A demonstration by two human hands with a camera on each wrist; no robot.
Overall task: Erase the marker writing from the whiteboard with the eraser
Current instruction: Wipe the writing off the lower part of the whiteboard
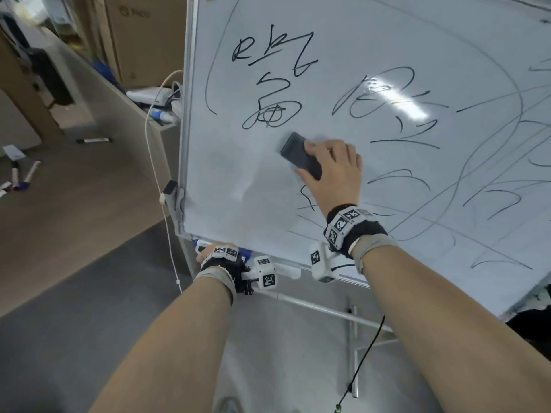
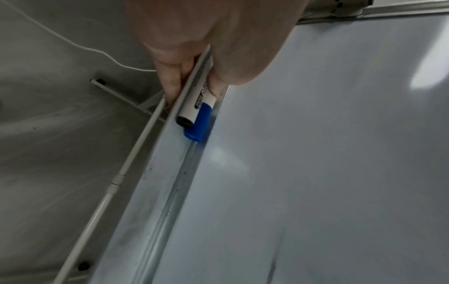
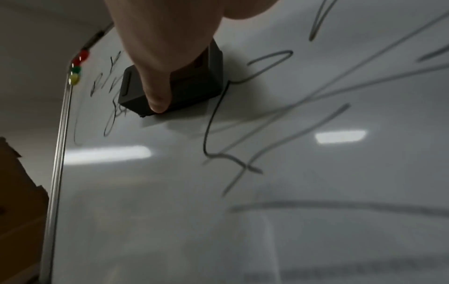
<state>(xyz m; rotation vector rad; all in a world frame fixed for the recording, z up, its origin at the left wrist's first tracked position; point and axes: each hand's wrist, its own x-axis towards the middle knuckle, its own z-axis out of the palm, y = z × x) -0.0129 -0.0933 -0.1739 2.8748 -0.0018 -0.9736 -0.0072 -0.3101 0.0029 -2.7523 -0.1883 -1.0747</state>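
Note:
A whiteboard (image 1: 238,180) on a stand carries black marker writing (image 1: 268,84) across its upper and right parts; its lower left area is wiped. My right hand (image 1: 331,168) grips a dark grey eraser (image 1: 299,155) and presses it flat on the board just below the left writing. The right wrist view shows the eraser (image 3: 194,84) under my thumb, with strokes (image 3: 218,134) beside it. My left hand (image 1: 208,253) grips the marker tray (image 2: 155,192) at the board's bottom edge, fingers under its lip and thumb inside.
A white marker with a blue cap (image 2: 196,113) lies in the tray by my left thumb. A white cable (image 1: 155,174) hangs beside the board's left frame. Loose markers (image 1: 21,174) lie on the floor at left. Cardboard boxes (image 1: 140,37) stand behind.

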